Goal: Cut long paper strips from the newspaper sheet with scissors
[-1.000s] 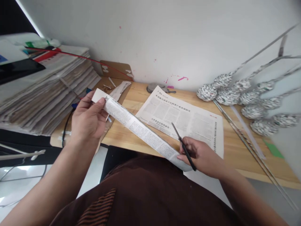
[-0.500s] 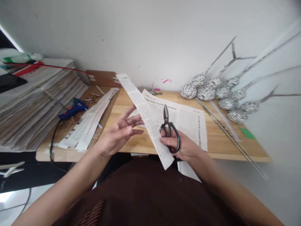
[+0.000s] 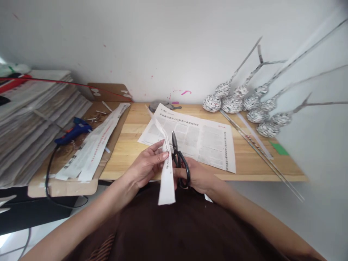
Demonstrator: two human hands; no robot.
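A narrow newspaper strip (image 3: 167, 183) hangs in front of me, bent along its length, its lower end over my brown apron. My left hand (image 3: 150, 161) pinches it near the middle, thumb on top. Close beside it, my right hand (image 3: 195, 174) holds black-handled scissors (image 3: 186, 170), blades closed and pointing up and away. The strip partly hides the right fingers, so I cannot tell whether they touch the paper. Behind both hands a printed newspaper sheet (image 3: 212, 141) lies flat on the wooden table.
Several gourd shapes woven from paper (image 3: 235, 103) rest against the wall at right, near thin metal rods (image 3: 261, 154). To the left, cut paper strips (image 3: 95, 148) and a blue glue gun (image 3: 74, 131) lie on cardboard (image 3: 65, 189), beside a tall newspaper stack (image 3: 46, 119).
The left hand has gone from spread fingers to pinching the strip. The strip has swung more upright and folded. Both hands have come together, the scissors shifting left.
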